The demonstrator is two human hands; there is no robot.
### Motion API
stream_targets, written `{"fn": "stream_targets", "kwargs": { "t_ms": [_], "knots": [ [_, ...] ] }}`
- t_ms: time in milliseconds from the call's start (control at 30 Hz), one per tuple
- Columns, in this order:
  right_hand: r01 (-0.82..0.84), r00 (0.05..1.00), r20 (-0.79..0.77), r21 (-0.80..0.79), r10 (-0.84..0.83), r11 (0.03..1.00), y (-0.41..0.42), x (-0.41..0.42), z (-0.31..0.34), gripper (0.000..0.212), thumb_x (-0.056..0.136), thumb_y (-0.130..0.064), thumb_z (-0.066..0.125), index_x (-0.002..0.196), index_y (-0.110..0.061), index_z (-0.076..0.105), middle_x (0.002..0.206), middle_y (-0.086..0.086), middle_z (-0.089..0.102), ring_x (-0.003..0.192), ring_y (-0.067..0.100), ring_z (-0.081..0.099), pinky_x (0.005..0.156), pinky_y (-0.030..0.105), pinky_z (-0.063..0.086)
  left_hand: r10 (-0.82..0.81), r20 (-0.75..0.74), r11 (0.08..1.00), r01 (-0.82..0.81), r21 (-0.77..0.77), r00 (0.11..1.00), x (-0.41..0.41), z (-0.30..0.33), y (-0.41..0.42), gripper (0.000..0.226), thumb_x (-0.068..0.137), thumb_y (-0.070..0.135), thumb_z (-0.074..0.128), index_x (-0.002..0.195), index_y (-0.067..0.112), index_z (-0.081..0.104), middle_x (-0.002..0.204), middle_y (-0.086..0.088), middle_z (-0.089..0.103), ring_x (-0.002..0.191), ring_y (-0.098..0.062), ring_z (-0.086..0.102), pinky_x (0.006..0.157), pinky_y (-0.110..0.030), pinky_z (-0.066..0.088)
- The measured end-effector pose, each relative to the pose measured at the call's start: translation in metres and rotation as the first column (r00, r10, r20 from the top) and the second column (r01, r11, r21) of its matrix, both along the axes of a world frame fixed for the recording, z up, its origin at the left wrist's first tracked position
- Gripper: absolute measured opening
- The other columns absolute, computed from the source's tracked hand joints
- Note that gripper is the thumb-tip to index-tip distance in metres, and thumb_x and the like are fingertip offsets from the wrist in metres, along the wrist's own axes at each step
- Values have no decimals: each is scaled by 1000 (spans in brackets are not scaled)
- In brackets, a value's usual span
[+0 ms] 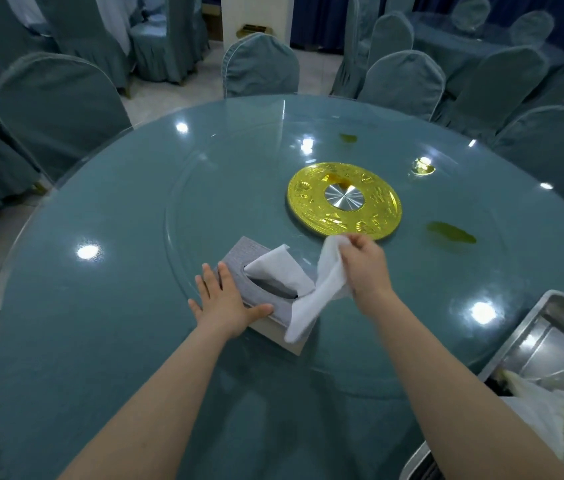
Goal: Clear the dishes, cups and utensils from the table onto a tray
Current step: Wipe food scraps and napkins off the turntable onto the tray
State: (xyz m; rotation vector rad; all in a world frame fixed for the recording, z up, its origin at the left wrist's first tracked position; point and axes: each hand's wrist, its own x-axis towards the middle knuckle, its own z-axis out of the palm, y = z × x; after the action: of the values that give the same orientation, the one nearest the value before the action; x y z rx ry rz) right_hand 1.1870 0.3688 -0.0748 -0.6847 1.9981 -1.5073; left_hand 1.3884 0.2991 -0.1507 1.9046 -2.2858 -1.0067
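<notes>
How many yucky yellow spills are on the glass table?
3. One spill lies at the far side beyond the gold disc, one spill lies right of the disc, and one smear sits over the disc's far part. More may lie out of view.

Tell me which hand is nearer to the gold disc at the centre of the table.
Right. The right hand, pinching a white tissue, is just below the gold disc's near edge. The left hand lies flat on the grey tissue box, farther left and nearer the person.

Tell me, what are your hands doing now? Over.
Left hand flat on tissue box. Right hand pinching a tissue. Spills on table; tray beside.
</notes>
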Motion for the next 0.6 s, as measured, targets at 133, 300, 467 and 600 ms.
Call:
{"fn": "stream_targets", "kwargs": {
  "t_ms": [133,300,467,600],
  "knots": [
    [-231,968,-63,136,241,963,-4,31,-8,16,75,-12,52,80,-20,65,68,-10,58,62,7,49,55,22,40,-5,-7,1000,5,-3,1000,4,0,-8,130,67,70,66,148,20,-22,154,-5,-33,143,-26,-25,113,-56,-4],
    [-280,903,-273,215,333,936,-26,52,-16,5,74,-25,67,69,-25,64,90,-12,56,87,2,50,76,27,43,8,-26,1000,-8,-2,1000,8,-4,-15,120,74,61,65,148,21,-21,154,-2,-34,143,-25,-24,113,-57,-5],
    [-231,870,-357,310,339,922,-39,54,-21,9,81,-16,62,85,-22,67,83,-5,65,78,12,57,60,22,37,4,-41,1000,-4,2,999,10,-7,-21,121,73,62,66,148,23,-20,153,-1,-34,143,-24,-25,113,-57,-6],
    [-45,986,-155,127,64,991,-26,37,-26,28,81,-13,63,106,-25,59,92,-8,62,80,9,60,68,23,45,-19,-43,1000,19,-12,999,16,-4,-28,124,70,64,67,148,23,-20,154,-2,-33,144,-24,-24,113,-58,-5]
  ]
}}
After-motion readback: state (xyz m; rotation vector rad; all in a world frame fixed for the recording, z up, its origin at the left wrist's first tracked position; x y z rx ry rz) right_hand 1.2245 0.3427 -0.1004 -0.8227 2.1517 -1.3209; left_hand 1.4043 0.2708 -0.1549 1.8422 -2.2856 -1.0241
